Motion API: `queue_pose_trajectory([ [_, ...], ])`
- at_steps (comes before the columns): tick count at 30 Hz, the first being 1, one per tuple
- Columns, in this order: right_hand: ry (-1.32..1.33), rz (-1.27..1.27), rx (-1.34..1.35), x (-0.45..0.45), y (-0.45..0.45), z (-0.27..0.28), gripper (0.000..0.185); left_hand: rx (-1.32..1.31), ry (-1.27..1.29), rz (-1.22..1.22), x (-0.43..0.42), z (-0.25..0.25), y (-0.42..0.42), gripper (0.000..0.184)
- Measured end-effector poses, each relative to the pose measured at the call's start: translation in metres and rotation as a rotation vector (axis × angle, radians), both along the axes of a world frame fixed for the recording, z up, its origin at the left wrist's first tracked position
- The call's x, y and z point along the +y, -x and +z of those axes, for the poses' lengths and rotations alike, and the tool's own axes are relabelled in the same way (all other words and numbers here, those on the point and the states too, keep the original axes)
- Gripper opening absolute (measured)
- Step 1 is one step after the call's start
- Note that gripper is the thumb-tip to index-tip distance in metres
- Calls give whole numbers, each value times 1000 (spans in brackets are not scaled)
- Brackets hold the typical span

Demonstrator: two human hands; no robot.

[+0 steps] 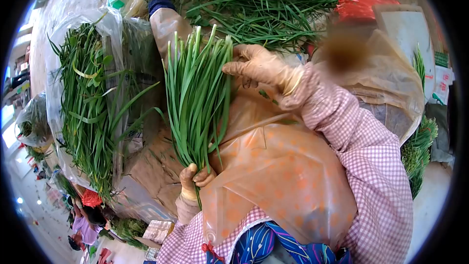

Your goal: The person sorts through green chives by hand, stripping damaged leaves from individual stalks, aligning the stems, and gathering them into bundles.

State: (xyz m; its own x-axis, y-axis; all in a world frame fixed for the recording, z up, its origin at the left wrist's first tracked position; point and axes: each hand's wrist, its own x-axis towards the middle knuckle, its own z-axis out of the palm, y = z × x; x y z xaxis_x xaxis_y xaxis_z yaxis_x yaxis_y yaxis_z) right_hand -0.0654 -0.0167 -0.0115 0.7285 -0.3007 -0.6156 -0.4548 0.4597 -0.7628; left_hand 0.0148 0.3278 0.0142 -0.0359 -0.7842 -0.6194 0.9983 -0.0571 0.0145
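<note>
A bunch of long green leafy stalks [198,93] lies over my lap, its pale cut ends toward the top of the view. My left hand [196,176], in a pale glove, is wrapped round the narrow leaf-tip end of the bunch. At the right side of the pale ends is my right hand [261,66], also gloved, with thumb and fingers apart beside the stalks. An orange-brown plastic apron [283,176] covers my lap.
A plastic bag of green stalks [85,107] stands on the left. A large pile of loose stalks [254,14] lies ahead. Red ties [361,4] are at the upper right. Another person [85,227] is at the lower left.
</note>
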Motion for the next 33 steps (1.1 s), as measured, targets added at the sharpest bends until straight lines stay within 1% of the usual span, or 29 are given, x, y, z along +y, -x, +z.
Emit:
queue_pose_trajectory([
  [1,-85,-50,44,3,-3,-5,33,-10,-8,26,-3,1,2,65],
  [2,-190,-138,-30,5,-2,-5,17,21,10,24,-8,4,2,64],
  [3,-184,-133,-31,2,-1,-6,17,19,16,29,-11,7,2,64],
  [5,-172,-218,-102,-3,3,-17,14,119,-47,26,-13,11,2,66],
  [6,-172,-233,-181,-11,6,-27,12,117,-44,25,-14,12,0,66],
  [7,-95,-268,-111,-16,6,-30,11,120,-37,19,-15,11,0,67],
  [9,-93,-480,-207,-28,6,-40,12,125,-28,14,-15,8,0,68],
  [10,-124,-535,-240,-35,6,-39,16,114,2,8,-13,5,-1,69],
  [11,-82,-509,-174,-40,7,-35,21,104,29,1,-11,2,-1,70],
  [13,-100,-250,-118,-41,-1,-12,25,93,23,-4,-8,-1,-4,70],
  [15,101,-26,-184,-31,-11,-9,26,83,21,-16,-9,-2,-6,70],
  [17,92,-64,-136,-26,-19,-15,22,109,54,-22,-10,-1,-6,70],
  [18,150,-141,-217,-22,-21,-20,20,108,48,-22,-10,2,-5,70],
  [19,209,-218,-299,-20,-22,-24,18,51,-28,-23,-11,7,-3,72],
  [20,313,-239,-333,-21,-19,-26,14,-4,-102,-25,-12,11,-2,75],
  [21,311,-239,-330,-25,-17,-23,14,-1,-104,-25,-15,14,-2,75],
  [23,248,-362,-328,-36,-11,-13,13,91,-95,-7,-23,17,-2,53],
  [24,167,-473,-392,-38,-10,-19,13,94,-95,-5,-21,15,0,53],
  [25,168,-472,-392,-40,-8,-25,13,-13,-59,-22,-19,10,1,37],
  [26,122,-415,-322,-41,-6,-30,13,-120,-22,-41,-19,7,1,28],
  [27,79,-361,-253,-43,-5,-29,14,-120,-19,-43,-22,8,0,28],
  [28,28,-378,-215,-38,-5,-23,15,-30,-43,-51,-26,11,-1,29],
  [29,-73,-414,-216,-34,-7,-23,15,62,-72,-57,-28,12,-2,35],
  [31,-100,-365,-140,-32,-8,-21,18,68,-64,-60,-24,6,-2,34],
  [32,-103,-364,-145,-33,-9,-23,18,69,-49,-61,-22,4,-3,32],
  [33,-48,-314,-99,-35,-11,-26,18,66,-50,-60,-23,7,-3,32],
])
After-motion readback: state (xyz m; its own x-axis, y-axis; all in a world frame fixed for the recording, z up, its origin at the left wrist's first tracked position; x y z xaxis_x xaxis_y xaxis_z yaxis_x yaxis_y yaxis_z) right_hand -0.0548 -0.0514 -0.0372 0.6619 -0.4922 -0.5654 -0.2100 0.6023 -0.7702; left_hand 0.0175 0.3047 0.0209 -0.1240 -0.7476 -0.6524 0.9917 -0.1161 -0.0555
